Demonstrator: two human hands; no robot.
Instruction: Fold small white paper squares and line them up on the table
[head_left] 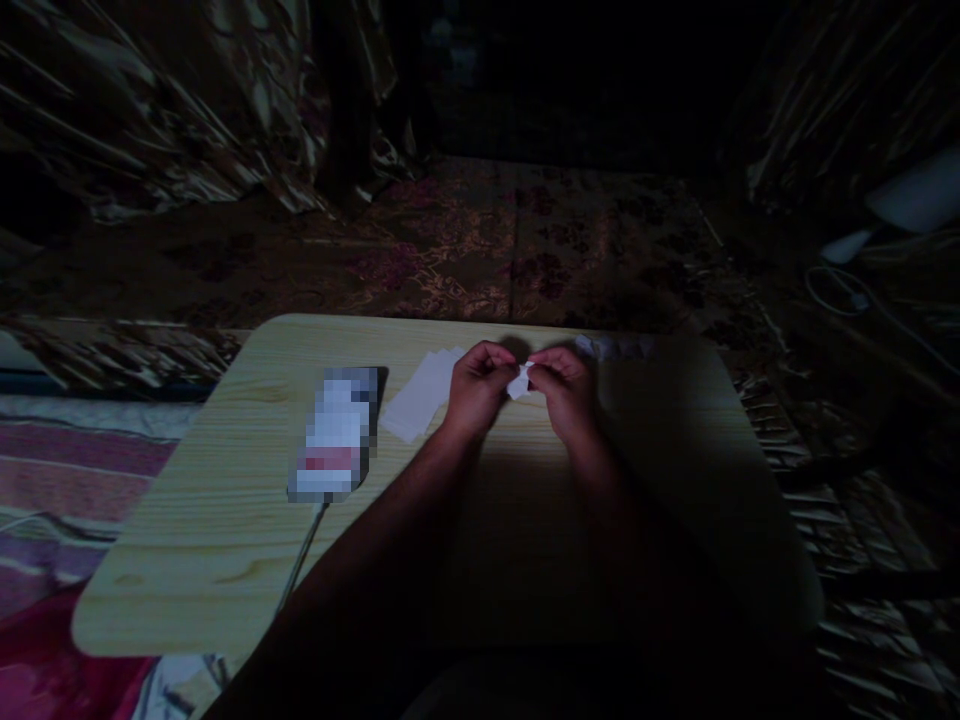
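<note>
A small folded piece of white paper is pinched between both my hands above the far middle of a light wooden table. My left hand curls its fingers onto the paper's left side. My right hand grips the right side with fingertips pressed together. Just left of my left hand lies a stack of white paper sheets, partly hidden by the hand. The scene is dim and the right half of the table is in shadow.
A phone with a lit screen lies on the table's left part, a cable running from it over the near edge. Crumpled pale paper bits sit at the far edge. Patterned fabric surrounds the table; a white cable lies at right.
</note>
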